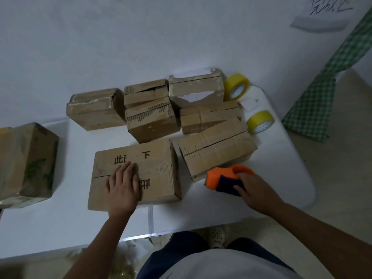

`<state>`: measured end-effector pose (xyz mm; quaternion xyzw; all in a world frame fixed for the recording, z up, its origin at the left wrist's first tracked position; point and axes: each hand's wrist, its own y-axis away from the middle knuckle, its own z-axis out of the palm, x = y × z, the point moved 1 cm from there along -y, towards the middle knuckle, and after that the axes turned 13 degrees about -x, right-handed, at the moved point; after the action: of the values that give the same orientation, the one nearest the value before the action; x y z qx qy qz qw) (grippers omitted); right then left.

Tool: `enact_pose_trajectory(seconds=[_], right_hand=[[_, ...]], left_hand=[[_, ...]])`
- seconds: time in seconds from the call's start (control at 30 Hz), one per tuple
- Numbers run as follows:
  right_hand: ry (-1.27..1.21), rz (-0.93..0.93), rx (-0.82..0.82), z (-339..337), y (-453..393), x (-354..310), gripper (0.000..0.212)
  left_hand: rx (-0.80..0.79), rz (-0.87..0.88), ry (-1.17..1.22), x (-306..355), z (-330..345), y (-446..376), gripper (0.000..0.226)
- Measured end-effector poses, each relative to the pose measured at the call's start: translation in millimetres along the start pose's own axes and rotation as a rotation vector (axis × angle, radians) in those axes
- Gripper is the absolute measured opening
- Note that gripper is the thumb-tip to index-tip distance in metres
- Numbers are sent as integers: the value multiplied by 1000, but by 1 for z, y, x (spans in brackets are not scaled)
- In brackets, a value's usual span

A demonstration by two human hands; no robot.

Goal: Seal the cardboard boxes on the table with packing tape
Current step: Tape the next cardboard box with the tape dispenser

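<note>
The printed box is seen at the lower centre of the frame, flat on the white worktop, with its long axis running left to right across the picture and its centre seam along the same line. The left hand is laid flat on its top flaps, fingers straight and together, pointing toward the top of the frame. The right hand is curled round an orange and dark tape dispenser at the lower right, the orange nose of which is pointed left toward the printed box.

Eight cardboard boxes are counted in all: the printed one, six plain worn ones clustered behind and to the right of it, and a larger one with green markings at the left edge. Two yellow tape rolls are stood on edge at the right of the cluster. A white wall is seen behind the worktop, and a green checked cloth at the upper right.
</note>
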<state>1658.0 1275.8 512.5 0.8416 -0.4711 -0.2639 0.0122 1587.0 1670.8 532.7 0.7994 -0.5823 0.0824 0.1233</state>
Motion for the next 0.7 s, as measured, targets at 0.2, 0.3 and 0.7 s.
enact_pose_trajectory(seconds=[0.2, 0.3, 0.7], right_hand=[[-314, -235, 99, -66, -38, -105, 38], [-404, -261, 63, -84, -69, -164, 34], [-351, -136, -88, -68, -150, -263, 37]], left_hand=[[-63, 8, 28, -3, -1, -1, 47], [-138, 21, 83, -7, -8, -6, 48], [-434, -437, 1533, -51, -106, -33, 42]])
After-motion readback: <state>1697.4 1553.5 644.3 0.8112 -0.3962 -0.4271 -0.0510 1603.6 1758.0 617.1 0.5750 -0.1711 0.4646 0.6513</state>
